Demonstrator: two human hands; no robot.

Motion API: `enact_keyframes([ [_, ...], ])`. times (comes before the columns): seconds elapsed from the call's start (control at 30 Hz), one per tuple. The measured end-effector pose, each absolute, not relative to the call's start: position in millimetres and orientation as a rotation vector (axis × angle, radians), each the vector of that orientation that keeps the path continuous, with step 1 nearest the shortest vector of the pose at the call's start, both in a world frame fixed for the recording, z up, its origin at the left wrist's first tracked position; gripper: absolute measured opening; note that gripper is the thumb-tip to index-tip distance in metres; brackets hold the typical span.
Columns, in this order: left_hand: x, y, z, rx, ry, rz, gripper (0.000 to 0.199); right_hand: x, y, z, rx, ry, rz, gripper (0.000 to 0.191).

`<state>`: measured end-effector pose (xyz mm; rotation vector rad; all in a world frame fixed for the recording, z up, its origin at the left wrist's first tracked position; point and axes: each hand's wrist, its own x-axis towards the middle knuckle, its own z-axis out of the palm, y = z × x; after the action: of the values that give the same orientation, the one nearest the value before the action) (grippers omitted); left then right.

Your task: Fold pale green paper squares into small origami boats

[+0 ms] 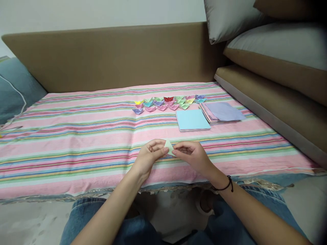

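Between my two hands is a small folded piece of pale green paper [169,146], held up just above the striped cloth near its front edge. My left hand [151,153] pinches its left side between thumb and fingers. On the other side my right hand [191,153] grips the paper's lower right corner, thumb on top. A dark cord bracelet circles the right wrist. Beyond the hands sits a square stack of light blue paper [192,120]. Beside it to the right lies a looser pile of paper with a lavender sheet [226,111] on top.
Several folded paper boats [168,99] in many colours stand in rows behind the paper stacks. The striped cloth [76,143] covers the surface. A brown backboard [114,58] rises behind, and cushions [278,47] are piled at the right. A white cable [19,92] hangs at far left.
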<state>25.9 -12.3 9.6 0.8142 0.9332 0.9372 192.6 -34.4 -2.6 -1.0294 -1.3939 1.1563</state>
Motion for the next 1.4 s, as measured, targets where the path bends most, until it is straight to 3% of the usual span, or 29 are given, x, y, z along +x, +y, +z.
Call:
enact_keyframes([
  [0.2, 28.9, -12.2, 7.5, 0.716, 0.877, 0.926, 0.031, 193.9, -33.9, 1.1, -1.008, -1.277, 1.275, 0.017],
  [0.47, 35.9, -15.6, 4.9, 1.251, 1.093, 1.148, 0.016, 187.4, -33.7, -6.3, -0.985, -1.022, 1.425, 0.022],
  [0.6, 36.9, -17.6, 6.1, 1.520, 1.098, 1.229, 0.011, 185.5, -33.7, -8.0, -0.988, -1.016, 1.373, 0.023],
  [1.17, 35.2, -19.0, 7.1, 1.750, 1.065, 1.060, 0.028, 187.9, -31.6, -9.3, -0.937, -1.042, 1.228, 0.013],
  [1.4, 39.9, -21.9, 8.0, 1.824, 1.116, 1.107, 0.025, 183.4, -33.1, -4.6, -1.075, -1.188, 0.937, 0.011],
])
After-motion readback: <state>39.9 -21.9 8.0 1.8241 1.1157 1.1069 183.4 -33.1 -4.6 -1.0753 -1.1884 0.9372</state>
